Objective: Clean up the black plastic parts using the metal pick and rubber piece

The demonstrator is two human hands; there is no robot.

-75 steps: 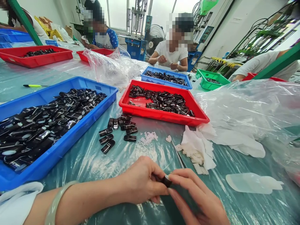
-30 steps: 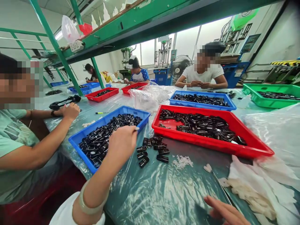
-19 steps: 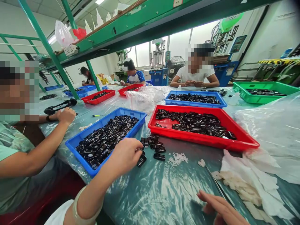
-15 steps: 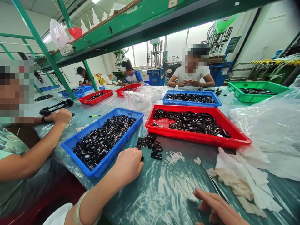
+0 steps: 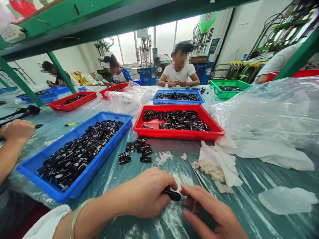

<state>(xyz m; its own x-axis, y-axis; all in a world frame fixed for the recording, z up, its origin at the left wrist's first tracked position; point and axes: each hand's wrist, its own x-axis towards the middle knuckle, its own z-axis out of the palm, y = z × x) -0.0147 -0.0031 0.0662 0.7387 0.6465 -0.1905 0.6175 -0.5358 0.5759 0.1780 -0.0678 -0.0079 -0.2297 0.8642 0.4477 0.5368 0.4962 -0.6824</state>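
Observation:
My left hand (image 5: 149, 191) is closed on a small black plastic piece (image 5: 175, 196), whose rounded end sticks out past the fingers. Close beside it, my right hand (image 5: 211, 210) has its thumb and fingers apart, fingertips near the piece, with nothing seen between them. A loose group of similar black pieces (image 5: 138, 148) lies on the plastic-covered table beyond my left hand. White scraps (image 5: 163, 158) are heaped to the right of that group. A thin pointed metal tool, like tweezers (image 5: 197, 173), lies just past my right fingertips.
A blue tray (image 5: 126, 124) full of black pieces stands at left, a red tray (image 5: 179, 133) ahead. White cloths (image 5: 219, 162) and clear plastic sheeting (image 5: 269, 113) lie right. Co-workers sit around the table; one person's hand (image 5: 20, 129) rests at far left. A green shelf beam (image 5: 99, 26) crosses overhead.
My left hand has moved right, from beside the group of pieces to in front of my right hand, carrying a black piece. The view has turned right.

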